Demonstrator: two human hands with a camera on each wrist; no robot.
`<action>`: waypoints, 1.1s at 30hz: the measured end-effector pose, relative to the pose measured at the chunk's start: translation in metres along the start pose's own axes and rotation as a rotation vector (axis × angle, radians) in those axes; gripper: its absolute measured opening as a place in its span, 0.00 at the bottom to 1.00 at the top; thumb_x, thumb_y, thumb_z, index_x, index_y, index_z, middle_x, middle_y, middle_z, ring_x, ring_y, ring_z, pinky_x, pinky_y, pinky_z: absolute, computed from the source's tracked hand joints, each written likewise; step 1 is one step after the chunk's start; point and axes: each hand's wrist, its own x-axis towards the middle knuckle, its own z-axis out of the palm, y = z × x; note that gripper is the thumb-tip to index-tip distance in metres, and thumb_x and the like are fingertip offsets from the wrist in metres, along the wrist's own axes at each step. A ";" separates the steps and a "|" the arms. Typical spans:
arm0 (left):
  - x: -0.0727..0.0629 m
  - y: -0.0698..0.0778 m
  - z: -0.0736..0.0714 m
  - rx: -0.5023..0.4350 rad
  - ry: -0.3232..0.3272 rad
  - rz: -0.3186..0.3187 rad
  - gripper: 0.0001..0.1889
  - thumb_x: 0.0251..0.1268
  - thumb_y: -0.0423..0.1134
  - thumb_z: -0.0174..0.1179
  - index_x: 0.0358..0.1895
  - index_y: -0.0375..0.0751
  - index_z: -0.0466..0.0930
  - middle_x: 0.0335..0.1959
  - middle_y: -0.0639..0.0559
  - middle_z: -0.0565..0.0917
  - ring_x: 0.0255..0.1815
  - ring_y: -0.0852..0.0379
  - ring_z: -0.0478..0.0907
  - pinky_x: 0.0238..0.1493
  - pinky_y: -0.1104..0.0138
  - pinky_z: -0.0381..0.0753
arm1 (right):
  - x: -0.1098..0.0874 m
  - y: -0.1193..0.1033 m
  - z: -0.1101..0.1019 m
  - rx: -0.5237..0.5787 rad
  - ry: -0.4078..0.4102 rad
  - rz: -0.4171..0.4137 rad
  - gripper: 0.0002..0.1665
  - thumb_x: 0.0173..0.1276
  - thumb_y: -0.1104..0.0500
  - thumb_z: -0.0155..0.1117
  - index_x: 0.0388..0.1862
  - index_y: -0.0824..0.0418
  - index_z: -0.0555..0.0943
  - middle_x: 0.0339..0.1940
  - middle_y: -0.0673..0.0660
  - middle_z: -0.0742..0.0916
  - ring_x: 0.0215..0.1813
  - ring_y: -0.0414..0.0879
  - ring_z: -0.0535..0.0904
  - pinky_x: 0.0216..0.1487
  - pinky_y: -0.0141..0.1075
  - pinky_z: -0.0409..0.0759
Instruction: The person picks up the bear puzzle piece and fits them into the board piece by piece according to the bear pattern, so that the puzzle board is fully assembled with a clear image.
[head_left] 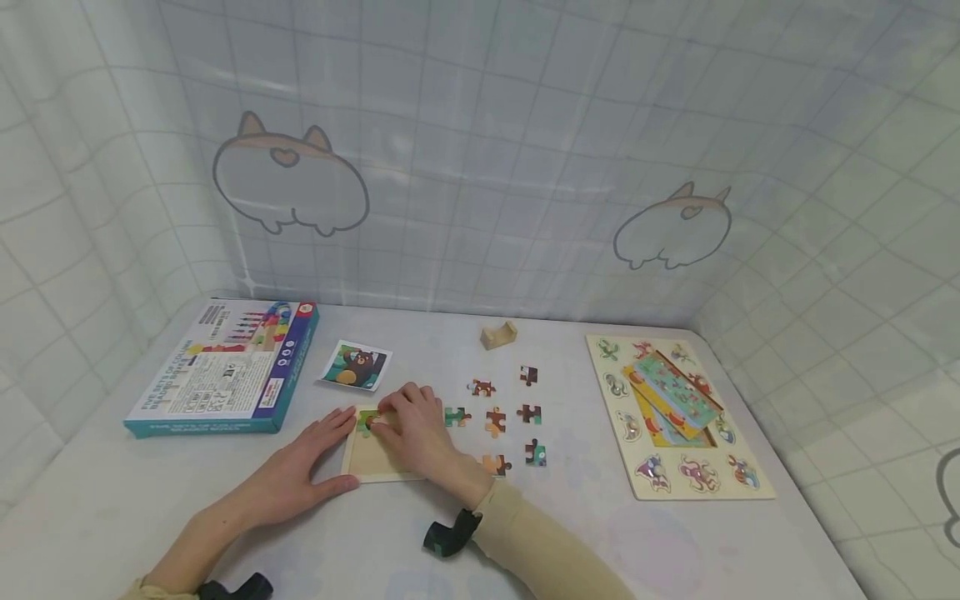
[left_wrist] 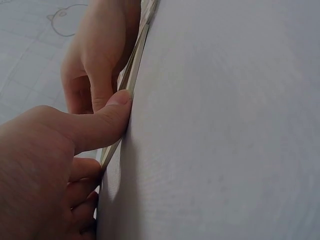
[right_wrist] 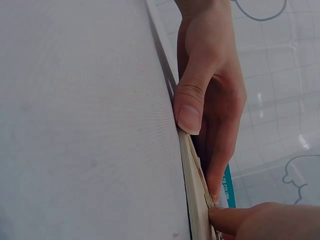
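Note:
A shallow wooden puzzle tray point(head_left: 375, 468) lies in front of me, with a green jigsaw piece point(head_left: 363, 419) in its far left corner. My left hand point(head_left: 303, 467) rests against the tray's left side, fingers extended along it and thumb at the near edge. Over the tray, my right hand point(head_left: 416, 429) pinches a small jigsaw piece with thumb and forefinger, mostly hidden by the fingers, beside the green one. In the left wrist view the left thumb point(left_wrist: 117, 102) touches the tray's rim. Loose jigsaw pieces, such as a brown one point(head_left: 495, 421), lie right of the tray.
Behind the tray lies a bear picture card point(head_left: 358, 367). A boxed game point(head_left: 217, 367) sits at the left. A small wooden block point(head_left: 498, 335) stands at the back. On the right is a board of animal pictures point(head_left: 652, 483) with colourful cards point(head_left: 678, 400) on it.

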 end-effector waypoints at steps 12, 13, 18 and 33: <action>0.001 0.001 0.000 0.006 -0.001 0.017 0.49 0.59 0.68 0.62 0.78 0.43 0.59 0.80 0.43 0.56 0.79 0.34 0.52 0.70 0.35 0.62 | 0.001 -0.001 -0.001 0.010 -0.010 0.013 0.14 0.70 0.47 0.67 0.49 0.50 0.87 0.46 0.48 0.80 0.50 0.42 0.69 0.46 0.29 0.66; 0.001 0.001 0.000 0.012 -0.002 0.017 0.49 0.59 0.68 0.62 0.78 0.43 0.59 0.81 0.44 0.56 0.79 0.35 0.52 0.71 0.36 0.62 | 0.001 -0.001 -0.001 0.011 -0.006 0.012 0.14 0.70 0.47 0.67 0.49 0.51 0.87 0.46 0.48 0.80 0.49 0.42 0.69 0.46 0.29 0.66; 0.000 0.004 0.001 0.036 -0.013 0.025 0.46 0.62 0.65 0.62 0.79 0.48 0.58 0.81 0.49 0.56 0.80 0.39 0.52 0.72 0.39 0.63 | 0.001 -0.003 -0.002 0.004 0.005 0.001 0.15 0.70 0.48 0.68 0.50 0.52 0.89 0.43 0.47 0.80 0.47 0.41 0.69 0.45 0.28 0.66; -0.001 0.002 0.008 0.045 -0.067 0.061 0.41 0.69 0.62 0.57 0.80 0.50 0.55 0.82 0.51 0.55 0.81 0.42 0.52 0.73 0.43 0.64 | 0.000 -0.001 0.000 -0.015 0.040 -0.030 0.14 0.70 0.48 0.68 0.50 0.50 0.89 0.39 0.47 0.78 0.43 0.41 0.67 0.40 0.26 0.63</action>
